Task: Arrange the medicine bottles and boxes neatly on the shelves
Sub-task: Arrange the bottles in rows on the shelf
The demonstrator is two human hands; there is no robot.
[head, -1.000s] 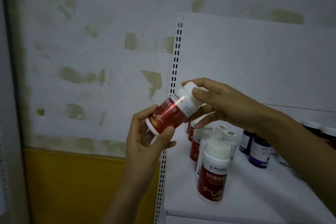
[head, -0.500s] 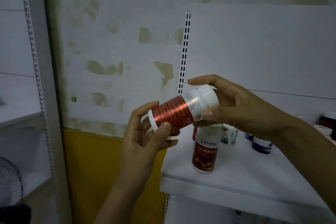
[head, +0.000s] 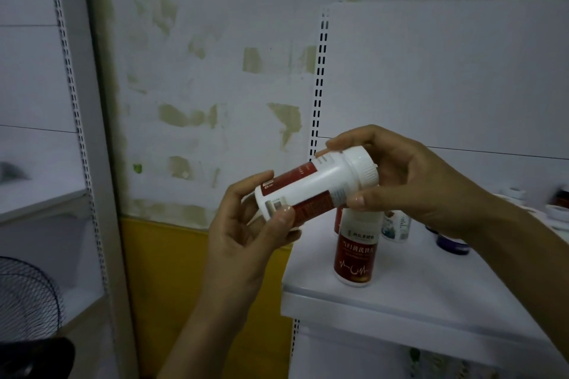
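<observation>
Both hands are clamped on one bottle. My left hand (head: 246, 234) grips the base end, thumb across the near side and fingers curled behind. My right hand (head: 415, 184) pinches the cap end, with the forefinger over the shoulder and the thumb pressed underneath, just short of the cap. The hands stand apart, joined only by the held bottle (head: 317, 184).

Held bottle: white body, red label, white ribbed cap (head: 365, 168). It lies near level in the air with its long axis running left to right. The cap end is higher and to the right, pointing into the right palm; the base is lower and to the left. A white strip of the label faces me. The bottle touches no surface and sits just left of and above the near left corner of the shelf (head: 431, 298).

On that white shelf, under the right hand, a standing bottle (head: 354, 255) with the same red label is upright, its cap hidden behind my thumb. A second red bottle (head: 338, 220) is just behind it, mostly hidden. To the right are a white bottle with a bluish label (head: 396, 226) and a dark jar (head: 452, 245), partly behind my forearm. A slotted upright (head: 320, 80) stands at the shelf's far left corner. Beyond is a patchy wall (head: 215, 71) with a yellow band (head: 160, 255) below. A wire fan guard (head: 27, 295) sits low at the left edge.
</observation>
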